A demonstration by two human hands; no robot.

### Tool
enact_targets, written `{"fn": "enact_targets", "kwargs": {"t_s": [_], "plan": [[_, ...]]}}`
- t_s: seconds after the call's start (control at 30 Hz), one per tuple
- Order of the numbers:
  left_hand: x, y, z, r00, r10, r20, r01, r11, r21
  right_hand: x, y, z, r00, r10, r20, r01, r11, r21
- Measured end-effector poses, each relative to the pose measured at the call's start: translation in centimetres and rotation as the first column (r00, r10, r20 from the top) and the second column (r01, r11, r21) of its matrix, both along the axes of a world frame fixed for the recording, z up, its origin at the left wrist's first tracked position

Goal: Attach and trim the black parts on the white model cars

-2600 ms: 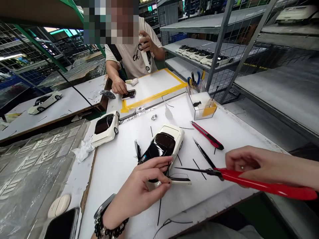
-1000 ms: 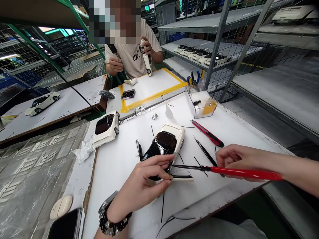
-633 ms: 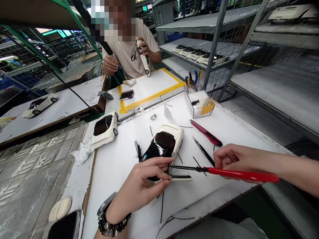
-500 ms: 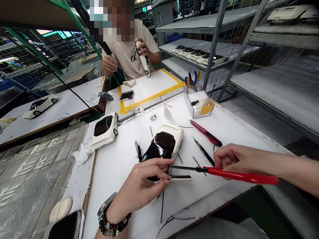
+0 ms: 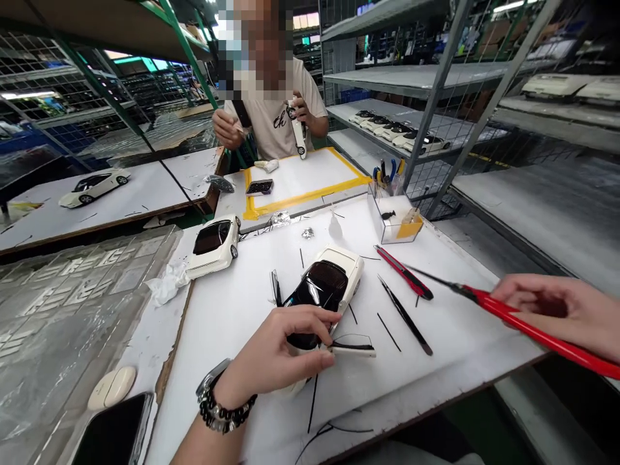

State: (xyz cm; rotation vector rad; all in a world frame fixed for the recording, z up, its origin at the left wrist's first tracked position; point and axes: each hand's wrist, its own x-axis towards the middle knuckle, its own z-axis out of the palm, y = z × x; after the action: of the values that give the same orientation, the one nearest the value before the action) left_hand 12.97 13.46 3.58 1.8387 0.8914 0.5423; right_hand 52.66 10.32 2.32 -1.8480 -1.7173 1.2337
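A white model car [image 5: 356, 261] with a black roof stands on the white tabletop, its doors swung out. My left hand [image 5: 285, 339] lies over its near side, thumb and a finger closed on the inner end of the open car door [image 5: 356, 350]; the exact contact is partly hidden. Off to the right, my right hand [image 5: 557, 310] is wrapped round red-handled scissors [image 5: 504, 311], seen edge-on, their thin dark tip pointing left above the table. Black tweezers [image 5: 404, 313] and a red utility knife [image 5: 404, 271] lie between my right hand and the car.
A second white model car [image 5: 216, 245] stands at the left. Thin black strips [image 5: 389, 331] are scattered about. A clear box [image 5: 400, 229] stands at the back, a phone [image 5: 113, 433] at front left. Across the table a person holds another model car [image 5: 298, 132]. Shelves [image 5: 382, 77] rise at the right.
My right hand has drawn the scissors away from the car door to the right. My left hand has stayed at the door. The view has shifted slightly.
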Motion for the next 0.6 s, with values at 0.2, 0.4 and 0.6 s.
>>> {"fn": "enact_targets", "kwargs": {"t_s": [0.2,0.4,0.6], "plan": [[0.3,-0.2,-0.1,0.999,-0.035,0.033,0.033,0.998,0.05,-0.3,-0.6,-2.3,0.883,-0.202,0.423,0.031,0.926,0.377],[0.4,-0.2,-0.3,0.999,-0.036,0.032,0.033,0.995,0.096,-8.4,4.7,-0.3,0.941,0.077,0.33,-0.265,0.775,0.573],[0.6,-0.4,-0.5,0.996,-0.048,0.077,0.041,0.995,0.089,-17.7,16.0,-1.4,0.982,-0.029,0.185,-0.074,0.846,0.528]]}}
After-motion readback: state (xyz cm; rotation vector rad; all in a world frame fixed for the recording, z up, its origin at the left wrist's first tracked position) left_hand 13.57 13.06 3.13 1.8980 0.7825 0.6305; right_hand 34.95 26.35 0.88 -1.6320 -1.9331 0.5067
